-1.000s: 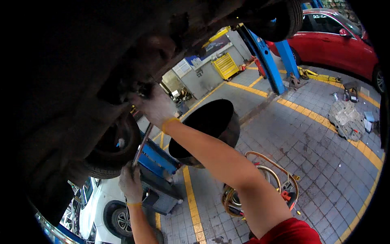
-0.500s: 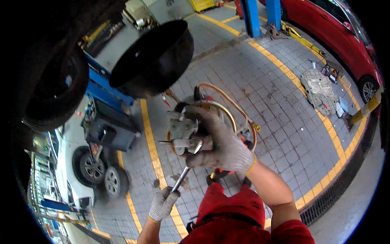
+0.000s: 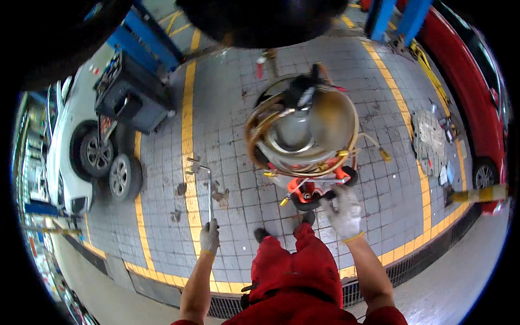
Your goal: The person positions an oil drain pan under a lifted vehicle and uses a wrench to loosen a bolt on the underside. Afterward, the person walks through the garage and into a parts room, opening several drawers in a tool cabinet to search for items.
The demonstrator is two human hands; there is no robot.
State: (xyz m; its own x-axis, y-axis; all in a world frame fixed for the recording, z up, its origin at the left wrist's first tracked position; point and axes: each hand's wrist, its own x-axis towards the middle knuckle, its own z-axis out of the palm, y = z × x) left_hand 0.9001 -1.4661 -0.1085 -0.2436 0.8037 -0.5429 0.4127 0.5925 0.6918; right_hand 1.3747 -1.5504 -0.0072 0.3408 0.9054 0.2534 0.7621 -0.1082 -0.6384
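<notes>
My left hand (image 3: 210, 236), in a grey-white work glove, is closed around the lower end of a long chrome L-shaped wrench (image 3: 210, 192). The wrench stands out ahead of it, its bent end over the tiled floor. On the right, my gloved right hand (image 3: 345, 212) has its fingers apart and seems to hold nothing; it is slightly blurred. Just beyond it is the orange and black base (image 3: 309, 189) of a round drain unit. Hoses (image 3: 254, 132) coil around the unit's shiny metal bowl (image 3: 290, 132).
A dark round tyre-like shape (image 3: 260, 21) hangs overhead. Left stand a black tool cart (image 3: 132, 95), a loose wheel (image 3: 125, 177) and a white car (image 3: 62, 157). To the right, a grey panel (image 3: 429, 135) lies near a red car (image 3: 455, 70). Blue lift posts (image 3: 381, 19) rise behind.
The view has swung down. My right hand has come away from the metal part and wrench, down to the right. My left hand still grips the wrench, now clear of that part.
</notes>
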